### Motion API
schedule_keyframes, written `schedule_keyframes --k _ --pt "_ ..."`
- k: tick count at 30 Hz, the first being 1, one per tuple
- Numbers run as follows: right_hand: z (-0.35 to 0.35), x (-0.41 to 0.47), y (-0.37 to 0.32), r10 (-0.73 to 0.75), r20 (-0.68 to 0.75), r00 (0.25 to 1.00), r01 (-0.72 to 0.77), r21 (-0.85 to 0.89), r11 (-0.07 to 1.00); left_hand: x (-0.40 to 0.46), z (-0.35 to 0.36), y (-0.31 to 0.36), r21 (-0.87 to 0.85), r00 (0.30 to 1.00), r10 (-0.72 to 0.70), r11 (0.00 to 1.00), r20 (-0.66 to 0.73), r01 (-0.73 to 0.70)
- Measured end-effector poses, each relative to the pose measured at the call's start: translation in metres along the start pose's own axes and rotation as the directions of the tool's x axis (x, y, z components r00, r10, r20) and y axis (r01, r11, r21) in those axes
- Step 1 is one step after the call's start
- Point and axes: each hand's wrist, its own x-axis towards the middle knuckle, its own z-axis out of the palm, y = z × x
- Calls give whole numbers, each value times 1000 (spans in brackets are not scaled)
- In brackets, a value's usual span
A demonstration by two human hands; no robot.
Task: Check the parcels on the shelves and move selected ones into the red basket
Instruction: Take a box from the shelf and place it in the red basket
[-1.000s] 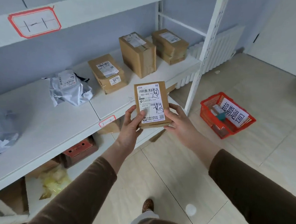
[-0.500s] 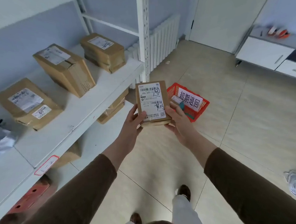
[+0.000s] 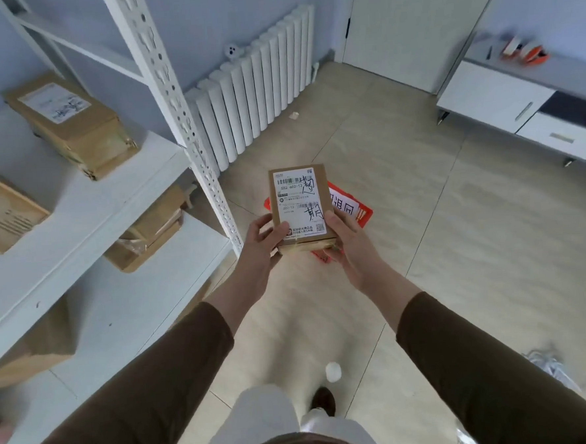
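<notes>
**One parcel in hand, not yet in the basket**

A small brown parcel (image 3: 300, 209) with a white label and handwritten marks is held upright in front of the person, off the shelves and above the floor; the left hand (image 3: 263, 239) grips its lower left edge with the thumb across the label's corner, and the right hand (image 3: 346, 239) clamps its lower right edge, so both grips are closed on the parcel; the red basket (image 3: 361, 212) sits on the floor just behind it, mostly hidden by the box, with a white sign showing at its side; this parcel appears chosen but is not yet dropped in; on the white shelves (image 3: 88, 213) at left several more cardboard boxes (image 3: 69, 124) lie, on both upper and lower levels; judging by those, checking is far from finished, and this delivery is its nearest step.
</notes>
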Motion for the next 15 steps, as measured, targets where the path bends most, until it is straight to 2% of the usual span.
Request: schedule_keyframes --k 5,8,15 --pt "-27 63 -22 30 -20 999 -30 9 1000 69 32 -1 -7 999 -35 999 -23 35" --pt "-39 107 -35 30 -29 999 -31 -49 998 116 45 2 -13 998 -63 998 -14 63" --pt "-71 191 -62 123 -88 989 -129 -63 990 204 85 7 -15 987 -161 987 12 161"
